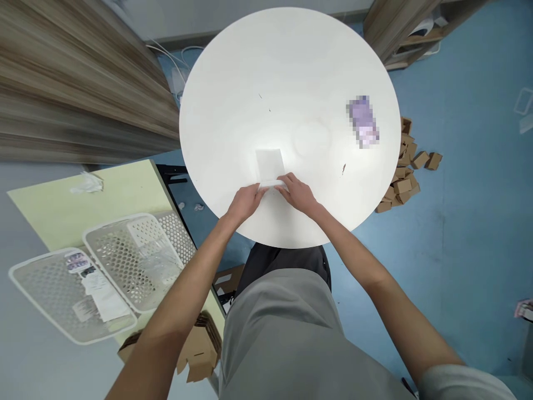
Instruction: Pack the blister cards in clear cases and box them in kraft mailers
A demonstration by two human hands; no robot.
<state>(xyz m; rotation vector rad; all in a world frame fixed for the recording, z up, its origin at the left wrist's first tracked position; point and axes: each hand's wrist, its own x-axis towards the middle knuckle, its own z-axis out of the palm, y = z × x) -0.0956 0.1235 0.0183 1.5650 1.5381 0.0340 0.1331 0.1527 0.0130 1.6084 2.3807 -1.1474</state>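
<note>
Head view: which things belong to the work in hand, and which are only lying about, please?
In use:
- white flat piece, held by left hand and right hand
- round table

Seemingly just lying about:
- blurred purple item
- small cardboard boxes
- white baskets

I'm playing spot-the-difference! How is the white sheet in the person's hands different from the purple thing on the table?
The white sheet is plain white, but the purple thing is purple and pinkish, too blurred to name. The left hand and right hand hold the white sheet; no hand touches the purple thing. The white sheet is nearer the person; the purple thing is farther away, to the right. Both are at the round white table.
</note>
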